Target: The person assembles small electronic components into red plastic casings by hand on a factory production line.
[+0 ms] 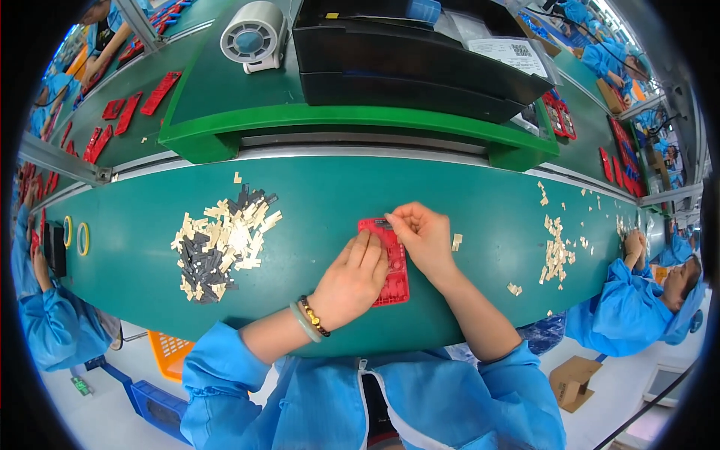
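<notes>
A red plastic tray lies flat on the green bench in front of me. My left hand rests palm down on the tray's left side, fingers together, holding it in place. My right hand is at the tray's top edge, its fingertips pinched on a small dark part at the tray's upper corner. A pile of small beige and dark grey parts lies to the left of my hands, apart from them.
Scattered beige scraps lie on the bench at the right, near a co-worker in blue. A black machine and a white fan stand on the raised green shelf behind. Another person's arm is at the left.
</notes>
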